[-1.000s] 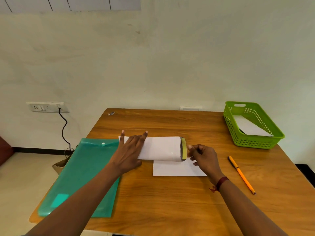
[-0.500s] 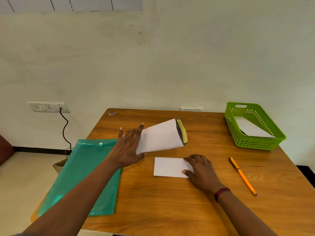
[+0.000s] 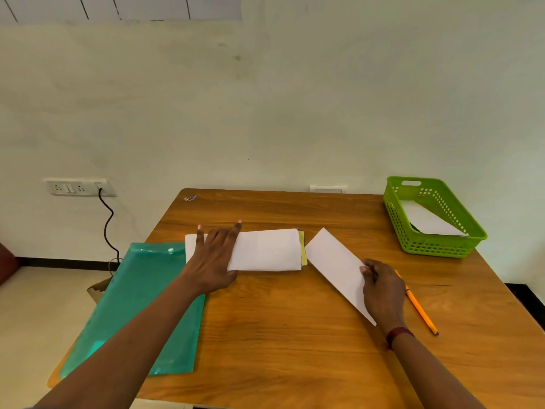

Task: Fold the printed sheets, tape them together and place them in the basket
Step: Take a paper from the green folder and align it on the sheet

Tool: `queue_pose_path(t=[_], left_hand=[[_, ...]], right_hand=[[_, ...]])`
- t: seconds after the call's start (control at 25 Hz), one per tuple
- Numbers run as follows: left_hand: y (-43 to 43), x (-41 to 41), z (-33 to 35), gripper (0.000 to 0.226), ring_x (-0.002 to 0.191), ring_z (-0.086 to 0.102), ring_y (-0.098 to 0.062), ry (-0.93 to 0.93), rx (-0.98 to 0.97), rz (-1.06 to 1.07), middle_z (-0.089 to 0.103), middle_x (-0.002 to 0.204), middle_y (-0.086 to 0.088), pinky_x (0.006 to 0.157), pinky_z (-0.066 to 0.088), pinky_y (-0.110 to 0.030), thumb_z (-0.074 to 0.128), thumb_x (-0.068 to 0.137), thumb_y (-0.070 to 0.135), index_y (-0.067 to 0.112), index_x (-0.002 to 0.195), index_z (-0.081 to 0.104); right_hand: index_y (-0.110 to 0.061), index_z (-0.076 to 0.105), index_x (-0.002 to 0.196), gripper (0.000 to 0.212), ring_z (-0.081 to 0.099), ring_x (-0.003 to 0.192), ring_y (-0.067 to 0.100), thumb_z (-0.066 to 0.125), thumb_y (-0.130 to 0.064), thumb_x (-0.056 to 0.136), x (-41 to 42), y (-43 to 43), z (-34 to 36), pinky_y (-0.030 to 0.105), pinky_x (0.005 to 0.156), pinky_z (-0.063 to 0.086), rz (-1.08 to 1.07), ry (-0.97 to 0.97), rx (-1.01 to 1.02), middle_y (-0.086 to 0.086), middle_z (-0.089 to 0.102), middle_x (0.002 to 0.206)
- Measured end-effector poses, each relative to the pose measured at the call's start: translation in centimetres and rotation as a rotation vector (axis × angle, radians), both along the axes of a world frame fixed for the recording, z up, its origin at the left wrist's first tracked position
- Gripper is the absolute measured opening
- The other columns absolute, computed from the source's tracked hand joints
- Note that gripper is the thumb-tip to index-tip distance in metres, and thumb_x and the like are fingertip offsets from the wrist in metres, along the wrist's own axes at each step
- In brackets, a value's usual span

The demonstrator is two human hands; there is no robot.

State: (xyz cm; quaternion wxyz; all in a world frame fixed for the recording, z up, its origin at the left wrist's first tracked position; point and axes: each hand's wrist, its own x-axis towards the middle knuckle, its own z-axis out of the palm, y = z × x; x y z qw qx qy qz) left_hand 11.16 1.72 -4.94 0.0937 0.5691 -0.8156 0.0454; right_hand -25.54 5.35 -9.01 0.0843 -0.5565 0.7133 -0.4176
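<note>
Paper folds on table (image 3: pixel 295 335), one under each hand

Thin, light and limp, quick to crease or slide; best pinched at an edge. Under flat left hand (image 3: pixel 213 261), fingers straight and pressing: left end of folded stack (image 3: pixel 265 250), mid-table. Pinched by right hand (image 3: pixel 383 290) at its near edge: slanted folded sheet (image 3: pixel 333 264), just right of the stack; basket (image 3: pixel 436 249) well apart, far right.
</note>
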Motion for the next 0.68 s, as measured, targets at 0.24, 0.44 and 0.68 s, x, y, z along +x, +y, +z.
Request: queue_pose_path(t=[0.24, 0.44, 0.68], left_hand=[[0.2, -0.1, -0.3, 0.118, 0.137, 0.027, -0.029, 0.034, 0.034, 0.006, 0.034, 0.146, -0.008, 0.115, -0.006, -0.062, 0.072, 0.070, 0.053, 0.022, 0.153, -0.005], [0.5, -0.5, -0.2, 0.114, 0.136, 0.029, -0.028, 0.057, 0.039, -0.005, 0.036, 0.145, -0.007, 0.116, -0.006, -0.062, 0.069, 0.072, 0.055, 0.021, 0.153, -0.004], [0.7, -1.0, 0.2, 0.114, 0.135, 0.031, -0.028, 0.035, 0.023, -0.045, 0.037, 0.144, -0.007, 0.116, -0.007, -0.062, 0.067, 0.071, 0.056, 0.021, 0.153, -0.004]], right_hand=[[-0.002, 0.068, 0.113, 0.021, 0.063, 0.097, 0.025, 0.059, -0.009, 0.096, -1.2, -0.2, 1.7, 0.032, 0.082, 0.048, -0.042, -0.177, -0.115, 0.015, 0.070, 0.107], [-0.005, 0.070, 0.113, 0.021, 0.061, 0.095, 0.021, 0.058, -0.009, 0.096, -1.5, -0.3, 2.0, 0.030, 0.079, 0.045, 0.058, -0.115, -0.058, 0.011, 0.071, 0.108], [-0.016, 0.072, 0.102, 0.016, 0.061, 0.086, 0.021, 0.059, -0.011, 0.095, -1.7, -1.1, 2.5, 0.054, 0.100, 0.039, 0.207, 0.075, 0.012, 0.002, 0.073, 0.093]])
